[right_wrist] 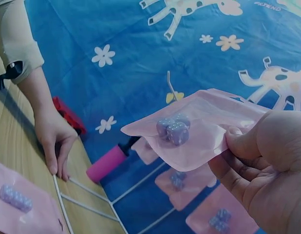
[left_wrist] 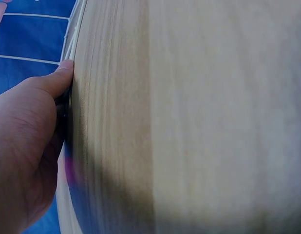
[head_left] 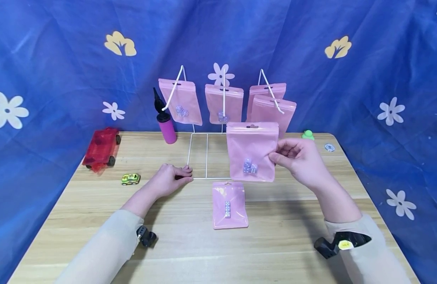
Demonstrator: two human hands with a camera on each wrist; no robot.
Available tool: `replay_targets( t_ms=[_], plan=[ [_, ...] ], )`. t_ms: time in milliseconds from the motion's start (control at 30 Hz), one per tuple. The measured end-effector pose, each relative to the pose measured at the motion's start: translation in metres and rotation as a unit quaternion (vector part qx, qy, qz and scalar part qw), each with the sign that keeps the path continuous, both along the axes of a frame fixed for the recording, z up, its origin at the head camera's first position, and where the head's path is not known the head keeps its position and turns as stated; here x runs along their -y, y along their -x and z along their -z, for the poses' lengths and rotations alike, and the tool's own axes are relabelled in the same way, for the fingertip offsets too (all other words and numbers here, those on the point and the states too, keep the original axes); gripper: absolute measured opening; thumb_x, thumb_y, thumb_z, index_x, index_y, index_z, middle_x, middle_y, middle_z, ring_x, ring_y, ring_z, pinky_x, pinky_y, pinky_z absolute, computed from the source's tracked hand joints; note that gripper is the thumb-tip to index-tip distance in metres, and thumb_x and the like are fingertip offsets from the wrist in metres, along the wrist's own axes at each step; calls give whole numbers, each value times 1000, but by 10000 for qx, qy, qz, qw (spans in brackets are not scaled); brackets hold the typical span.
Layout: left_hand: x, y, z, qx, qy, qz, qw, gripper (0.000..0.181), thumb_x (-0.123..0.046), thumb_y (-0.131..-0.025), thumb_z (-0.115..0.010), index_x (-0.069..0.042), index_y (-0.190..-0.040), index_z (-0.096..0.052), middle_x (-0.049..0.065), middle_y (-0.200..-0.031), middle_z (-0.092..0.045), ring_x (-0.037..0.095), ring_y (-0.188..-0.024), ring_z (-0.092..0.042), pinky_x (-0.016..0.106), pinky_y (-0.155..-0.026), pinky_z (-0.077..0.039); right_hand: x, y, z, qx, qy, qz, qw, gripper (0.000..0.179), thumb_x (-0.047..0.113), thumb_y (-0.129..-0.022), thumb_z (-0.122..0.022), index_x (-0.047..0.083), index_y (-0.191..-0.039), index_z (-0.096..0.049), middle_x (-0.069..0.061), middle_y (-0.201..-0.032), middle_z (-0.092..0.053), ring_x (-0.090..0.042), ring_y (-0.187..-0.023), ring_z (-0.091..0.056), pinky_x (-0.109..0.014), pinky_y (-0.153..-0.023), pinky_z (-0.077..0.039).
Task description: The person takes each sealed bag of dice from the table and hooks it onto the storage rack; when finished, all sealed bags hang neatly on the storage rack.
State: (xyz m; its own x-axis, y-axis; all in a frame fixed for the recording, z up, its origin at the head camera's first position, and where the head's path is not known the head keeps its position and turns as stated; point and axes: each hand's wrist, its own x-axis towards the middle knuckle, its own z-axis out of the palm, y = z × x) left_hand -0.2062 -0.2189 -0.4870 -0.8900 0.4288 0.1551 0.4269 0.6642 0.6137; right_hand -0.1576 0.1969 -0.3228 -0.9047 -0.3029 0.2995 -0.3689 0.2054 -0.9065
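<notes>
My right hand (head_left: 305, 163) pinches the side edge of a pink zip pouch (head_left: 251, 142), thumb in front. The pouch is raised above the table before the rack, with several light purple dice (right_wrist: 173, 129) inside. My left hand (head_left: 168, 179) pinches the front left corner of the white wire rack (head_left: 207, 156); in the left wrist view its thumb (left_wrist: 65, 70) lies on the wire. Similar pouches hang from the rack's arms: one on the left (head_left: 184, 98), one in the middle (head_left: 214, 100), two on the right (head_left: 275, 112). Another pouch (head_left: 236, 195) with a row of dice lies flat on the table.
Left of the rack stand a magenta and black hand pump (head_left: 167, 130), a red toy car (head_left: 102, 146) and a small yellow-green car (head_left: 130, 179). At the back right are a green rubber duck (head_left: 308, 135) and a poker chip (head_left: 329, 147). A blue curtain (head_left: 62, 79) hangs behind the table.
</notes>
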Motion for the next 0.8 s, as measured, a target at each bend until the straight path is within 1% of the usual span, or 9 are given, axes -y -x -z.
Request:
replay_targets(
  t_ms=[167,300,433,533,633,800],
  plan=[
    [0,0,0,-30,-13,30,10000,24,-15,-94,-84,-2,-114,-81,16,-122,-73,30,-122,-68,48,-112,-48,13,4,-5,-67,233,-164,9996,7,-15,-91,-74,-12,-97,-74,-11,-84,-75,-15,-73,-68,-21,-65,-60],
    [0,0,0,-40,-18,46,10000,24,-15,-94,-84,-2,-114,-81,16,-122,-73,30,-122,-68,48,-112,-48,23,8,-7,-32,294,-169,9994,9,-16,-90,-74,-11,-98,-74,-11,-85,-75,-15,-73,-68,-22,-67,-60],
    [0,0,-1,-47,-24,60,10000,24,-15,-94,-84,-2,-114,-81,16,-122,-73,31,-122,-68,47,-112,-48,32,12,-8,47,336,-198,9992,10,-15,-90,-75,-11,-98,-75,-12,-85,-75,-15,-72,-67,-21,-65,-59],
    [0,0,0,-48,-43,78,9999,24,-14,-94,-84,-2,-114,-81,16,-122,-73,31,-122,-68,47,-111,-49,39,15,-8,10,386,-263,9989,9,-14,-90,-75,-10,-98,-75,-12,-83,-74,-15,-71,-66,-21,-64,-58],
    [0,1,0,-34,-63,82,9999,24,-14,-94,-84,-1,-113,-81,16,-122,-73,30,-122,-68,47,-111,-49,45,19,-7,-3,414,-336,9986,8,-14,-90,-75,-11,-98,-75,-12,-83,-74,-17,-72,-67,-22,-66,-59],
    [1,1,2,-21,-66,70,10000,24,-14,-94,-84,-1,-113,-81,16,-121,-73,30,-122,-68,46,-111,-49,53,24,-4,159,435,-391,9982,7,-14,-92,-74,-12,-99,-74,-14,-85,-75,-18,-73,-69,-22,-67,-60]
  ],
)
